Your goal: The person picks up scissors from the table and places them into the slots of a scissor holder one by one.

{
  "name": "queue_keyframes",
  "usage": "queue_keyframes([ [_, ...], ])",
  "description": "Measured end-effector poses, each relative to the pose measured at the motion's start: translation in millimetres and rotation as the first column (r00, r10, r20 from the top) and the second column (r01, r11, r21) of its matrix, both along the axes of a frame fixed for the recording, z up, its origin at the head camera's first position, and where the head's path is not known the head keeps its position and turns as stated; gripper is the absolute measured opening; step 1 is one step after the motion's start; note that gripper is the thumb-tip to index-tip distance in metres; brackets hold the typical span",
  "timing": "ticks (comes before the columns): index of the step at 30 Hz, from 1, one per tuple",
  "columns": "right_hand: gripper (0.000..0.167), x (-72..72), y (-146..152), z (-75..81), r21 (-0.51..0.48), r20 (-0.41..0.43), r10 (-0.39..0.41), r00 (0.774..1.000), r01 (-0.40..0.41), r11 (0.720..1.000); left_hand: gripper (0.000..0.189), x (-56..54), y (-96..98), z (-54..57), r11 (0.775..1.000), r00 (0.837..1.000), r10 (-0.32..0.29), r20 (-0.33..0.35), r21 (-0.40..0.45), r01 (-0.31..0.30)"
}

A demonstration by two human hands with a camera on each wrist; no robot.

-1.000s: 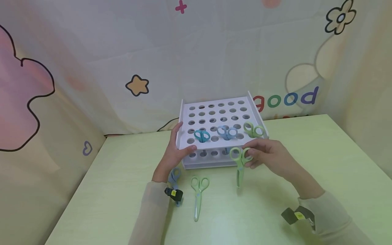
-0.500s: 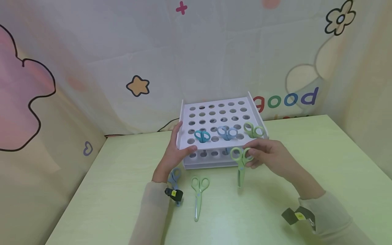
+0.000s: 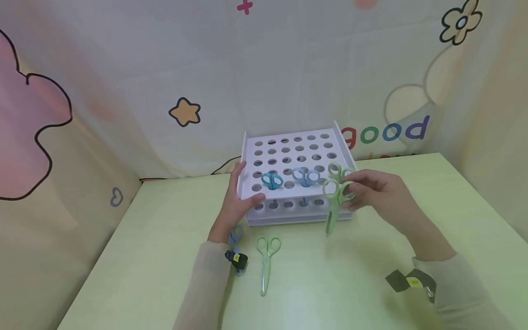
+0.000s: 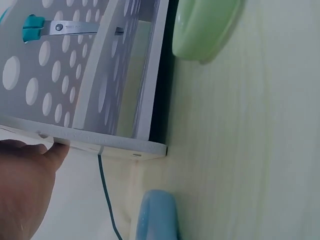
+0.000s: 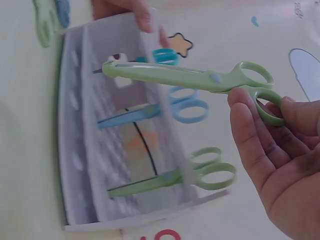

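A white rack (image 3: pixel 294 155) with two boards full of round holes stands on the table. My left hand (image 3: pixel 232 205) grips its left front corner, thumb at the front edge. Between thumb and fingers, my right hand (image 3: pixel 385 195) pinches one handle loop of green scissors (image 5: pixel 175 77), which hang blade down in front of the rack's right side. Teal scissors (image 3: pixel 272 182), light blue scissors (image 3: pixel 305 178) and another green pair (image 5: pixel 170 176) stand in the rack's holes, handles above the top board. In the head view, the held scissors partly cover that green pair.
Green scissors (image 3: pixel 266 266) lie on the table (image 3: pixel 313 293) in front of the rack. Blue scissors (image 3: pixel 236 234) lie beside them, partly hidden by my left wrist. A printed cloth (image 3: pixel 288 73) hangs behind the rack, with a dark cord (image 3: pixel 224 166) at its foot.
My right hand has moved up and to the right with the green scissors, now overlapping the rack's right front corner. My left hand stays on the rack.
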State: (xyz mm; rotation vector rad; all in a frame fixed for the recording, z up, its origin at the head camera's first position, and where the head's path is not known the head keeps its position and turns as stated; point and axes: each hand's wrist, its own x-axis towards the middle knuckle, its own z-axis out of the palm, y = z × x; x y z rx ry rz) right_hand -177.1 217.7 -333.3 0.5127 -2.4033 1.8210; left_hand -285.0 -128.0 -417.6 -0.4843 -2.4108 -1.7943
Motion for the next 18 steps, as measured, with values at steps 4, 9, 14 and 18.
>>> queue_keyframes([
  [4,0.023,-2.3,8.7,16.8,-0.107,-0.047,-0.035,0.998,0.030,0.994,0.095,0.7,-0.2,2.2,1.000,1.000,0.010,0.005,-0.012,-0.010],
  [9,0.021,-9.3,17.5,43.4,-0.219,-0.134,-0.031,0.990,0.001,0.976,0.096,1.3,-1.2,4.8,1.000,1.000,0.004,0.015,-0.018,-0.003],
  [14,0.019,-19.8,22.0,68.3,-0.358,-0.206,-0.082,0.975,0.003,0.934,0.098,1.5,-2.0,7.4,1.000,1.000,-0.007,0.015,-0.023,0.008],
  [18,0.019,-30.3,21.3,78.9,-0.488,-0.255,-0.137,0.957,-0.006,0.873,0.099,2.6,-3.4,8.0,0.999,1.000,-0.004,0.028,-0.044,0.005],
])
